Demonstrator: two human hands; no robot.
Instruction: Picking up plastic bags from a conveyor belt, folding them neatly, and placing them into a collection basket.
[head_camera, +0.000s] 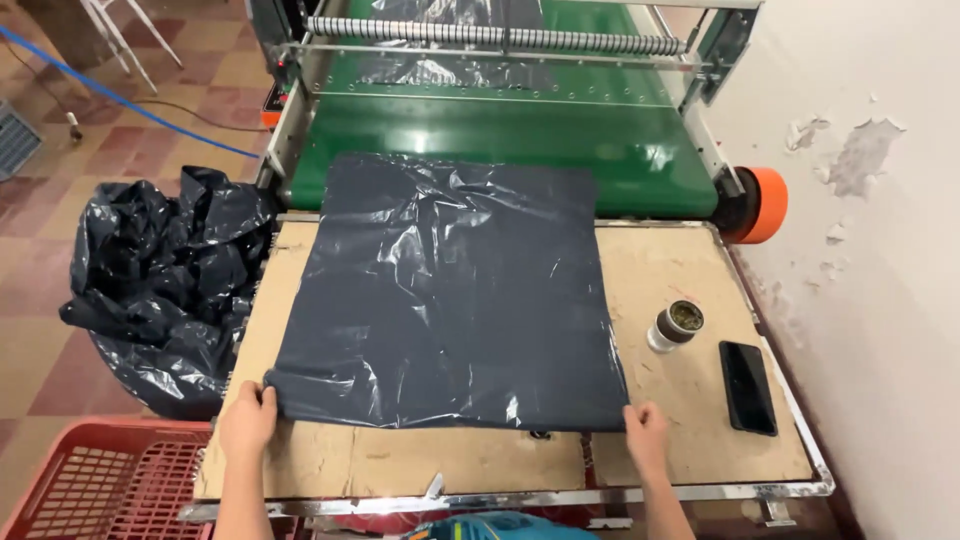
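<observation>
Far left: red plastic crate (95, 485) on the tiled floor, bottom corner of frame. Above it a heap of crumpled black plastic bags (160, 290), piled against the left edge of the surface (420, 460).

Left hand (247, 418) pinches the near-left corner of the flat black plastic sheet (450, 290), fingers curled over the edge. The sheet lies spread across the wooden surface, wrinkled and glossy; its far edge overlaps the green conveyor belt (620, 150). A striped roller (500, 38) spans the machine above the belt, with more black film beneath it.

Right hand (645, 432) grips the near-right corner of the same sheet, thumb side on the plastic. Both hands are closed on the near edge, well apart from each other.

Right of the sheet: small round cup (678, 325) with greenish contents, then a dark phone (748, 387) lying flat near the surface's right rim. Orange roller end cap (765, 205) at the belt's right corner. Peeling white wall (860, 160) beyond.
</observation>
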